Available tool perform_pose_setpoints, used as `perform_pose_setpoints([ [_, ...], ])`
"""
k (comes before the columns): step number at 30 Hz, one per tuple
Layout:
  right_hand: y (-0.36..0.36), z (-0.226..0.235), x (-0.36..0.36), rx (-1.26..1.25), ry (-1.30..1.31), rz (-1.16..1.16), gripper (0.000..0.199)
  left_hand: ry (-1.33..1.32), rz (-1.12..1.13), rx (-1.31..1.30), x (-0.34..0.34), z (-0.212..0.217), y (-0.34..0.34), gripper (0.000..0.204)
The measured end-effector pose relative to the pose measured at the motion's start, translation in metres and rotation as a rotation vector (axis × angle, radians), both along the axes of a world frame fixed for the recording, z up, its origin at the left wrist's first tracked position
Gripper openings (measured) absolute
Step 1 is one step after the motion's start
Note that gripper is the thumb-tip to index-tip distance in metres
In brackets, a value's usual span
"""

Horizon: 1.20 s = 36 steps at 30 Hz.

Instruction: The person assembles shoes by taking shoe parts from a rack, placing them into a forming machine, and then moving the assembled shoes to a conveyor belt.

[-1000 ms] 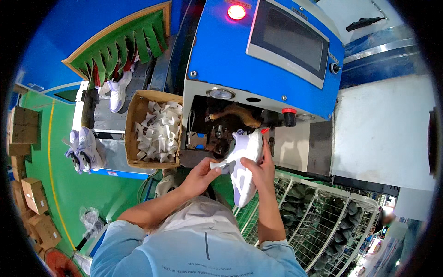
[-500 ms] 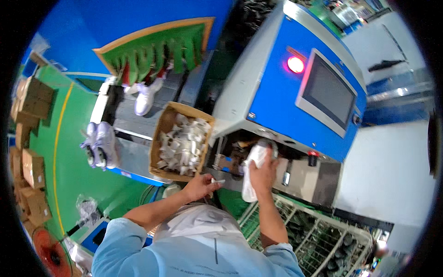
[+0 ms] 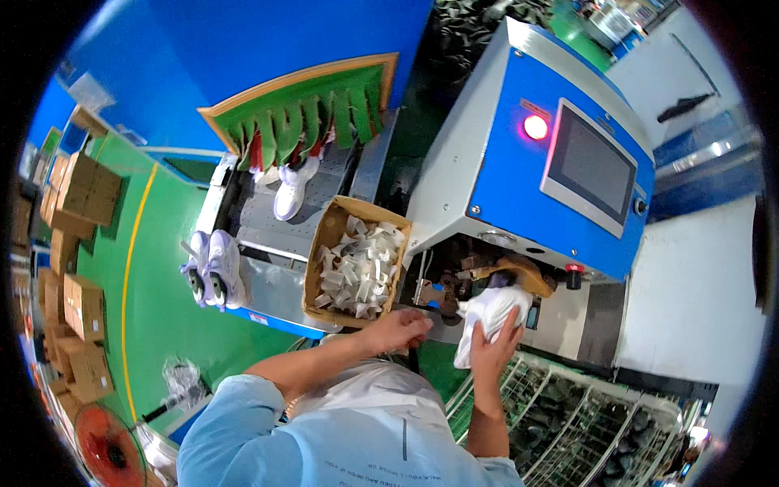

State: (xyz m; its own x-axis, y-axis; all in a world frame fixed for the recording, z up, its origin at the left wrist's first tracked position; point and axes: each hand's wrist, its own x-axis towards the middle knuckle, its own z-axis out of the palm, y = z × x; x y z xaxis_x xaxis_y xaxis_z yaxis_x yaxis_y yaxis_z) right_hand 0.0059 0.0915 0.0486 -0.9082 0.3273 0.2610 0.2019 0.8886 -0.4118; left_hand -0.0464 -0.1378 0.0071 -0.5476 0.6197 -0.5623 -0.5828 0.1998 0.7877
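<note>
Open cardboard box (image 3: pixel 339 318) stands left of the machine, heaped with small white pieces (image 3: pixel 357 264), many curled or folded; contents lie below the rim. Wire rack (image 3: pixel 665 406) at lower right carries rows of dark, rounded pieces (image 3: pixel 637 426); bars cross in front of them. Brown cartons (image 3: pixel 89 191) pile up along the green floor at far left.

White shoe (image 3: pixel 489 312) is at the mouth of the blue machine (image 3: pixel 454 154), its far end by a brown curved part (image 3: pixel 523 274) in the dark opening. Right hand (image 3: pixel 497 341) grasps it from the near right side, fingers spread over its surface. Left hand (image 3: pixel 403 330), fingers curled, sits just beside the box's near right corner, apart from the shoe; cannot tell whether anything is pinched in it.

Around: a pair of shoes (image 3: pixel 223 276) on the metal surface left of the box; one more shoe (image 3: pixel 294 191) before a green strip curtain (image 3: pixel 324 105). Red lamp (image 3: pixel 535 127) glows beside a dark screen (image 3: pixel 591 166). Red fan (image 3: pixel 105 446) at lower left.

In the way: machine housing overhangs the opening; shoe and right hand block part of the view into it.
</note>
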Motion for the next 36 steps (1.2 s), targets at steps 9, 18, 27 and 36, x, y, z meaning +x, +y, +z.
perform_pose_setpoints([
  [9,-0.006,0.068,0.103,-0.327,-0.426,0.314,0.077,-0.839,-0.29,0.307,0.053,-0.02,0.05,0.063],
  [18,-0.025,-0.04,0.027,-1.756,0.181,-0.203,0.066,-0.64,-0.083,0.112,0.05,-0.074,0.017,0.047],
  [27,0.115,0.113,0.322,-1.402,0.995,-0.431,0.075,0.345,-0.465,-0.481,0.049,0.05,0.029,0.031],
  [36,0.289,0.139,0.466,-1.821,1.968,0.049,0.058,-0.124,-0.263,-0.133,0.146,0.019,0.161,0.032],
])
